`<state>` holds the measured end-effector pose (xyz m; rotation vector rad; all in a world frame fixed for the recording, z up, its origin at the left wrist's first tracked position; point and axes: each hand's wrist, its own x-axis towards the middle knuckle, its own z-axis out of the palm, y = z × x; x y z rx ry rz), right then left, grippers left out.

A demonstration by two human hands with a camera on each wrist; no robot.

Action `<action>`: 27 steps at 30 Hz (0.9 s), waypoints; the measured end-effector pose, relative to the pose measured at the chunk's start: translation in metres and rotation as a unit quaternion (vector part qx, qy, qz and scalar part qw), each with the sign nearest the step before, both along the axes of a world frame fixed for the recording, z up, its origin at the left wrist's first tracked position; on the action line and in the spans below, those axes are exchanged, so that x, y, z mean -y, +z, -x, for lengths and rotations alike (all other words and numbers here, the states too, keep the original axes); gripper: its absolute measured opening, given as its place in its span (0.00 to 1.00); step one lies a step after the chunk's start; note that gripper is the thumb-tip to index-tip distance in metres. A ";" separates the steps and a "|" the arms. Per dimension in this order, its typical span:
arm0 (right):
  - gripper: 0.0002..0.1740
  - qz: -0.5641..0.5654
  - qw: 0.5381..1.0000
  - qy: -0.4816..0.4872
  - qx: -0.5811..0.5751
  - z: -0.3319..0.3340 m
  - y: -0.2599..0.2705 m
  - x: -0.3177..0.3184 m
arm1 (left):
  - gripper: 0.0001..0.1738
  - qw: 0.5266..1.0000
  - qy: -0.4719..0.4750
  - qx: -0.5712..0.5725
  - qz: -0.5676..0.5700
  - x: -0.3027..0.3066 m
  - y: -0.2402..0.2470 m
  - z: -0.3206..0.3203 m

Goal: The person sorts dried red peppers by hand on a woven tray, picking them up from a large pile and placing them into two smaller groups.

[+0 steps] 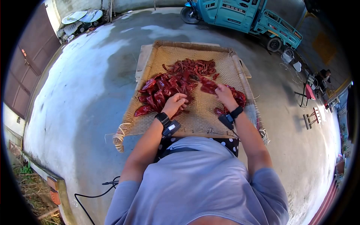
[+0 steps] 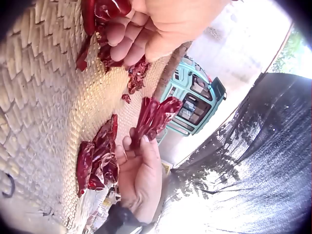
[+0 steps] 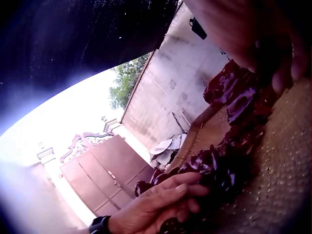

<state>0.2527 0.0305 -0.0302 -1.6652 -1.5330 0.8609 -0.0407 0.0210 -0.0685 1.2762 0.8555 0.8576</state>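
**Right hand gripping a dried pepper, left hand open at the big pile**

My right hand [image 1: 225, 96]: fingers closed on a dried red pepper [image 1: 208, 86], pinched with the thumb. Pepper is up over the right half of the woven tray [image 1: 202, 122], its free end pointing away from my grip.

My left hand [image 1: 174, 105]: fingers loosely bent, no grip on anything. It's at the near right edge of the big pile [image 1: 159, 90], the glossy, broad peppers on the tray's left side. Can't tell whether the fingertips touch a pepper.

Other stuff on the tray:
- far pile [image 1: 193, 66]: smaller, shrivelled pieces, up against the far end of the big pile
- right pile [image 1: 239, 96]: smaller than the big one, just beside my right hand, near the right rim

Black wristbands on both wrists: left wristband [image 1: 162, 118], right wristband [image 1: 237, 111]. Polka-dot cloth [image 1: 232, 145] shows between the tray's near edge and my grey shirt [image 1: 198, 172].

Background: teal three-wheeler [image 1: 236, 17] beyond the tray, brown gate [image 1: 32, 56] off to the left, black cable [image 1: 93, 196] on the concrete floor [image 1: 93, 150].
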 end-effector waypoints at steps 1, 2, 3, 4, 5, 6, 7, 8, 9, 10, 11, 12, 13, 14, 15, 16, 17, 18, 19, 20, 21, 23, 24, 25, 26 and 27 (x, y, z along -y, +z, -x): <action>0.14 -0.127 0.987 -0.045 0.092 -0.031 -0.034 -0.028 | 0.15 1.000 -0.008 -0.009 -0.006 -0.001 -0.001 0.000; 0.15 -0.105 0.981 -0.084 0.137 -0.042 -0.022 -0.029 | 0.15 1.000 -0.009 -0.009 -0.006 -0.002 -0.001 0.000; 0.16 -0.098 0.962 -0.116 0.225 -0.044 -0.007 -0.025 | 0.14 1.000 -0.010 -0.009 -0.006 -0.002 -0.001 0.000; 0.16 -0.090 0.935 -0.147 0.310 -0.045 0.005 -0.021 | 0.14 1.000 -0.011 -0.010 -0.005 -0.002 -0.002 0.000; 0.17 -0.104 0.916 -0.161 0.354 -0.044 0.007 -0.019 | 0.15 1.000 -0.011 -0.008 -0.005 -0.001 -0.003 0.000; 0.17 -0.118 0.894 -0.173 0.396 -0.043 0.008 -0.016 | 0.16 1.000 -0.010 -0.006 -0.005 -0.001 -0.003 0.000; 0.18 -0.132 0.870 -0.185 0.437 -0.041 0.010 -0.014 | 0.16 1.000 -0.010 -0.004 -0.005 -0.002 -0.002 0.000; 0.18 -0.133 0.908 -0.139 0.373 -0.038 0.010 -0.013 | 0.17 1.000 -0.006 -0.002 -0.007 -0.003 -0.003 0.000; 0.18 -0.132 0.939 -0.093 0.305 -0.027 0.012 -0.008 | 0.18 1.000 -0.002 -0.002 -0.007 -0.002 0.001 -0.001; 0.18 -0.128 0.963 -0.047 0.234 -0.016 0.010 -0.002 | 0.19 1.000 0.000 -0.002 -0.007 0.000 0.003 -0.001; 0.19 -0.111 0.975 -0.025 0.192 -0.002 0.005 0.002 | 0.25 1.000 -0.003 -0.008 -0.017 0.001 0.005 0.000; 0.19 -0.089 0.985 0.021 0.148 0.009 -0.003 0.004 | 0.24 1.000 0.008 -0.011 -0.015 0.004 0.010 -0.001; 0.19 -0.067 0.990 0.066 0.102 0.021 -0.008 0.007 | 0.23 1.000 0.019 -0.013 -0.012 0.008 0.016 -0.002; 0.18 -0.035 0.995 0.082 0.037 0.033 -0.013 0.012 | 0.23 0.999 0.030 -0.016 -0.011 0.010 0.020 -0.003; 0.18 -0.004 0.995 0.098 -0.028 0.047 -0.016 0.019 | 0.23 0.999 0.009 -0.030 -0.011 0.007 0.015 -0.002; 0.18 0.027 0.989 0.114 -0.092 0.054 -0.016 0.023 | 0.23 0.999 -0.011 -0.044 -0.012 0.002 0.008 0.000; 0.17 0.034 0.987 0.110 -0.113 0.055 -0.013 0.025 | 0.23 0.998 -0.030 -0.057 -0.013 -0.003 0.001 0.002; 0.17 0.042 0.985 0.105 -0.133 0.053 -0.009 0.028 | 0.22 0.998 -0.029 -0.055 -0.011 -0.001 0.004 0.003; 0.16 0.050 0.982 0.099 -0.154 0.050 -0.007 0.030 | 0.20 0.998 -0.027 -0.052 -0.008 0.002 0.007 0.001; 0.16 0.052 0.987 0.090 -0.124 0.043 -0.007 0.026 | 0.19 0.998 -0.027 -0.049 -0.006 0.004 0.009 0.001; 0.16 0.055 0.991 0.080 -0.093 0.030 -0.006 0.017 | 0.19 0.999 -0.031 -0.022 -0.016 0.002 0.006 0.002; 0.16 0.009 0.998 0.061 0.020 -0.004 -0.006 -0.005 | 0.19 1.000 -0.009 -0.011 -0.011 0.001 0.003 0.001; 0.17 -0.039 0.993 0.052 0.102 -0.021 -0.007 -0.013 | 0.19 1.000 0.002 -0.005 -0.008 0.000 0.001 0.000; 0.16 -0.057 0.980 -0.008 0.193 -0.026 0.005 -0.008 | 0.21 1.000 -0.014 -0.019 -0.008 -0.002 -0.002 0.000; 0.16 -0.077 0.954 -0.066 0.281 -0.032 0.019 -0.005 | 0.21 1.000 -0.012 -0.015 -0.010 -0.003 -0.005 -0.001; 0.16 -0.096 0.918 -0.122 0.366 -0.033 0.029 -0.003 | 0.21 1.000 -0.010 -0.011 -0.012 -0.004 -0.005 -0.002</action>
